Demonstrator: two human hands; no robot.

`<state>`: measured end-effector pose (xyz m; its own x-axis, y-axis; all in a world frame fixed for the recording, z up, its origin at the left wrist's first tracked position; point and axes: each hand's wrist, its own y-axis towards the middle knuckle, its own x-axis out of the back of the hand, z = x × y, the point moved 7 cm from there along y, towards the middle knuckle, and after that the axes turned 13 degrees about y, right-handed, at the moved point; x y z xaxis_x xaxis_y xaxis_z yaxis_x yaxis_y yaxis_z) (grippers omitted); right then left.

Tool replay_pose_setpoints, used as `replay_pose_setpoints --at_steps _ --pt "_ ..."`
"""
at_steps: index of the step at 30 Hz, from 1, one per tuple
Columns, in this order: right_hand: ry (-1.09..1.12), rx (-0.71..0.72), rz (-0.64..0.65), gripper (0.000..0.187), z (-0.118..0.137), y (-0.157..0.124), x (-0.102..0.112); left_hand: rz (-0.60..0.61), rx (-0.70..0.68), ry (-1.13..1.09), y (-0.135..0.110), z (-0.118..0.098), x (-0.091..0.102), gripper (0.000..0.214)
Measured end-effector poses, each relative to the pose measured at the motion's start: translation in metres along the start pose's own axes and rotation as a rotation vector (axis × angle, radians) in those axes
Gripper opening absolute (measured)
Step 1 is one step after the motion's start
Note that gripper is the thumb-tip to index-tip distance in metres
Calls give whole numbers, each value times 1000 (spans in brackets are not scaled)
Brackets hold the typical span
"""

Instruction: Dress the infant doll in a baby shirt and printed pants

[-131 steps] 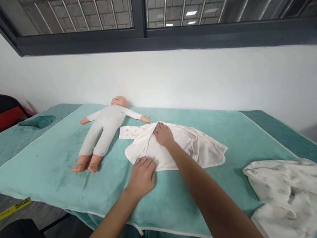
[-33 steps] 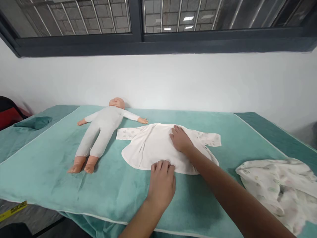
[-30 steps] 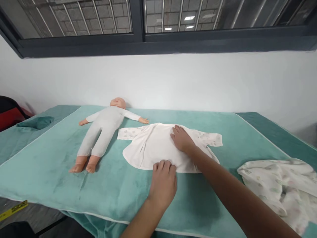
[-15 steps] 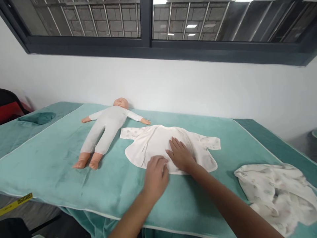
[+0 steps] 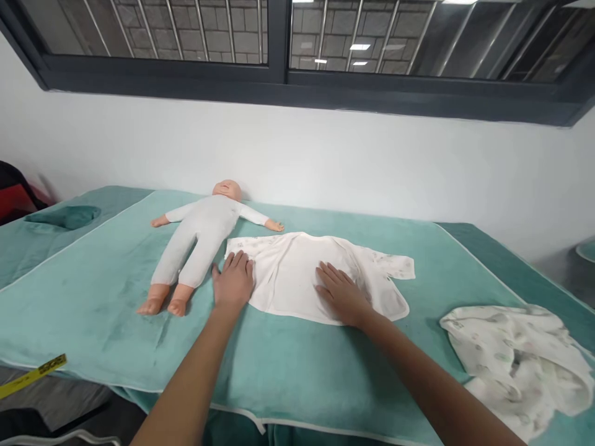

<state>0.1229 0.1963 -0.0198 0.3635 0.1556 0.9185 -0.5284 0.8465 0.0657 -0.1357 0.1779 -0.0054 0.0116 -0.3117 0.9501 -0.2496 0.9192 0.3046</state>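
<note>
Item: black and red article (image 5: 16, 192), 1, make unclear from where I stand; at far left, well apart from the fingers (image 5: 238, 261) of the left hand (image 5: 233, 286).

Item: yellow strip, black-marked (image 5: 33, 376), 1; low at left, well to the near side of those fingers.

Item: doll (image 5: 207, 223), 1, in a pale suit with bare feet; on its back, just left of the left fingers, head beyond them toward the wall (image 5: 353, 164), 2 arms stretched wide.

Item: left hand, palm down; fingers slightly spread, pinching nothing, lying over the left edge of the shirt where 1 sleeve meets the hem corner.

Item: white shirt (image 5: 290, 282), 1, patterned sleeves; spread on the surface (image 5: 297, 371), teal-covered, its body running from beneath the left fingers to beneath the right ones and on past them. Right sleeve laid out to the right of the right fingers; a few creases just beside them.

Item: right hand (image 5: 343, 297), palm down on the shirt; fingers extended, slightly fanned, thumb apart, pinching nothing.

Item: patterned white cloth (image 5: 520, 359), 1, crumpled; well right of the right fingers and nearer the front edge.

Item: window (image 5: 297, 87), dark-framed, barred; high beyond the fingers of both hands.
</note>
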Motion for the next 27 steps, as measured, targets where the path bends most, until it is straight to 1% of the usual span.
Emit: replay_pose_setpoints --at_steps 2,3,5,6,8,9,12,14,15,17,19,22,24,27 --pt "23 -45 -25 55 2 0 4 -41 68 -3 -2 2 5 39" --pt "40 -34 -39 53 7 -4 5 -63 85 -6 -2 3 7 39" --pt "77 54 -85 49 21 -23 7 -109 77 -18 -4 4 11 36" --pt "88 118 -117 47 27 -37 7 -131 46 -38 -6 4 13 35" --pt "61 207 -208 45 30 -71 11 -163 -72 -122 -15 0 15 32" --pt "37 221 -254 44 26 -88 13 -168 -151 -177 -23 -3 15 34" --pt "-8 160 -382 40 -2 -132 23 -151 -376 -315 -56 -17 16 43" --pt "-29 139 -407 33 -17 -147 30 -142 -446 -371 -77 -23 18 47" --pt "-40 140 -399 30 -21 -149 32 -140 -455 -395 -84 -25 18 48" --pt "-56 147 -367 26 -22 -143 37 -134 -447 -428 -91 -26 19 44" --pt "-57 142 -342 23 -18 -131 39 -139 -428 -437 -91 -26 20 37" --pt "-31 126 -325 19 -14 -114 39 -187 -410 -415 -90 -24 24 26" --pt "-8 120 -344 17 -16 -110 39 -230 -406 -380 -91 -24 28 22" --pt "36 119 -400 17 -21 -117 41 -284 -384 -315 -97 -25 35 17"
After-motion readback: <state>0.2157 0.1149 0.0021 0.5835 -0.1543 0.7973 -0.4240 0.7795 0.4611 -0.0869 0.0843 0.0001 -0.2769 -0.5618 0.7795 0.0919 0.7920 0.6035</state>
